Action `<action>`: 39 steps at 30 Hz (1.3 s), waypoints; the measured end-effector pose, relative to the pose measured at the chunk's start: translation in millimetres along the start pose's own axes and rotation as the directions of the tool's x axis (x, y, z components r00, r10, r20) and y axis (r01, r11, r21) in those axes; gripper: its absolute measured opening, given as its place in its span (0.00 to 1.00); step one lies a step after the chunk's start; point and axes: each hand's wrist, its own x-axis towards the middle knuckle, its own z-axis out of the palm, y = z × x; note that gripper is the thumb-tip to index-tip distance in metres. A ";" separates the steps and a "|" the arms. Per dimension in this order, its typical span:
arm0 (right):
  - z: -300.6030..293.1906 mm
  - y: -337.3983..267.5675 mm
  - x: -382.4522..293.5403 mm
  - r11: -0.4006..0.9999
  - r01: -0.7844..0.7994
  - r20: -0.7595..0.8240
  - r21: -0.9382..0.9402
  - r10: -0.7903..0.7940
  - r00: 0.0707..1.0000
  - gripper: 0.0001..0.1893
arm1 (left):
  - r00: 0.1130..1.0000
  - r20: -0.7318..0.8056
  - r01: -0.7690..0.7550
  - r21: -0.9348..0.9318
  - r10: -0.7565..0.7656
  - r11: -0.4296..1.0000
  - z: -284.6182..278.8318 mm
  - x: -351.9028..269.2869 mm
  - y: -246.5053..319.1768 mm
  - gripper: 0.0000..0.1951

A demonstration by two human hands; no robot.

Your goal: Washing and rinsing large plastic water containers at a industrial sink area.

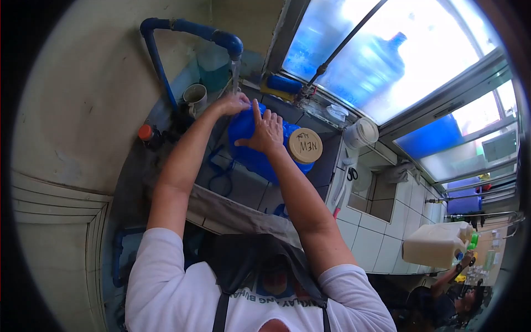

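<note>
A blue plastic container point(244, 145) lies tilted in a tiled basin point(240, 186). Its beige lid point(305, 145), which bears handwriting, faces right. My right hand point(267, 130) rests on top of the container with its fingers spread. At the container's upper end is my left hand point(236, 103), its fingers bent in close. Whether they grip something there is hard to see. Water point(235, 74) runs down from a blue pipe spout point(234, 45) just above my left hand. A blue strap or hose point(220, 178) lies on the basin floor.
At the left stand a mug point(195, 97) and a bottle with an orange cap point(146, 133). Right of the basin are a white tub point(361, 133), scissors point(351, 174) and a second basin point(373, 199). A large jug point(435, 245) sits farther right, near another person point(448, 299).
</note>
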 end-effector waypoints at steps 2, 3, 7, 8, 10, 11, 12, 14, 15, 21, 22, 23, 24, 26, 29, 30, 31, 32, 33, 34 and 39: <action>0.3 -1.3 2.4 1.000 0.011 0.024 0.003 -0.011 1.000 0.71 | 0.911 -0.331 0.324 0.209 -0.245 0.923 1.8 3.4 -0.4 0.22; -0.9 -1.0 3.2 1.000 0.016 0.046 0.005 -0.016 0.999 0.71 | 0.914 -0.330 0.317 0.211 -0.238 0.925 -1.9 5.0 1.5 0.22; -7.9 10.8 4.8 0.999 -0.012 0.049 -0.039 0.014 0.999 0.72 | 0.808 -0.175 0.528 -0.209 -0.563 0.823 -11.3 14.2 24.5 0.31; -7.5 9.6 5.0 1.000 0.010 0.034 -0.020 -0.009 0.999 0.72 | 0.829 0.019 0.477 -0.546 -0.559 0.689 -16.4 11.2 15.0 0.29; -10.6 17.4 5.8 1.000 -0.006 0.076 0.019 0.004 0.997 0.72 | 0.852 0.159 0.399 -0.814 -0.499 0.422 -13.0 17.7 16.0 0.24; -5.6 28.1 4.3 0.999 -0.008 0.063 0.037 0.006 0.998 0.72 | 0.851 0.121 0.369 -0.831 -0.511 0.417 1.6 21.2 26.1 0.20; 0.2 29.7 4.6 0.998 -0.001 0.043 0.057 -0.001 0.999 0.72 | 0.943 -0.034 0.201 -0.735 -0.332 0.647 1.1 17.4 10.0 0.14; 8.9 14.2 9.8 0.984 0.089 -0.030 0.155 -0.086 0.996 0.71 | 0.933 -0.348 0.007 -0.232 -0.090 0.973 -14.1 12.9 -46.8 0.11; 10.9 2.2 11.9 0.981 0.108 -0.041 0.164 -0.103 0.994 0.72 | 0.904 -0.414 -0.068 0.108 0.108 0.992 -24.5 6.0 -77.4 0.13; 20.3 11.1 14.0 0.974 -0.042 0.156 0.222 0.007 0.988 0.77 | 0.951 -0.289 0.211 0.351 -0.109 0.912 -11.8 20.6 -44.0 0.24; 19.9 15.4 10.1 0.974 -0.065 0.140 0.217 0.035 0.990 0.77 | 0.959 -0.270 0.182 0.361 -0.084 0.915 -6.6 21.8 -34.5 0.24; 20.1 20.5 6.3 0.972 -0.067 0.152 0.226 0.033 0.988 0.77 | 0.968 -0.247 0.139 0.340 -0.054 0.930 -0.5 21.0 -26.3 0.23; 17.2 19.3 4.2 0.969 -0.055 0.167 0.241 0.014 0.986 0.76 | 0.971 -0.236 0.111 0.318 -0.035 0.941 1.0 12.9 -16.9 0.21; 8.9 14.2 1.9 0.963 -0.055 0.175 0.262 0.009 0.984 0.75 | 0.976 -0.212 0.001 0.217 0.046 0.976 -1.1 -4.9 -13.7 0.18; 4.1 12.0 -3.5 0.964 -0.040 0.154 0.263 0.000 0.988 0.72 | 0.971 -0.138 -0.184 0.080 0.194 0.980 -3.0 -22.6 -0.1 0.11; 0.6 11.1 -4.3 0.960 -0.033 0.142 0.278 -0.007 0.990 0.71 | 0.961 -0.096 -0.255 0.051 0.259 0.966 -7.1 -28.8 3.1 0.10; -1.5 8.9 -4.4 0.956 -0.024 0.131 0.292 -0.015 0.991 0.70 | 0.962 -0.105 -0.247 0.055 0.252 0.967 -11.3 -32.1 -0.2 0.10; 3.0 8.6 -4.6 0.965 0.000 0.092 0.262 -0.025 0.995 0.68 | 0.988 -0.023 -0.151 -0.063 0.150 0.987 -15.4 -34.2 -6.4 0.12; 4.5 9.4 -5.0 0.965 0.011 0.094 0.263 -0.037 0.995 0.68 | 0.996 0.071 -0.044 -0.174 0.058 0.984 -16.8 -36.5 -6.1 0.14; 4.1 10.5 -6.8 0.957 0.003 0.097 0.291 -0.032 0.995 0.68 | 0.997 0.059 -0.039 -0.175 0.050 0.984 -15.3 -41.2 -6.8 0.14; -0.1 7.6 -5.5 0.916 0.007 0.034 0.402 -0.023 0.999 0.55 | 0.996 -0.084 -0.045 -0.487 0.005 0.872 4.3 -87.3 -2.6 0.21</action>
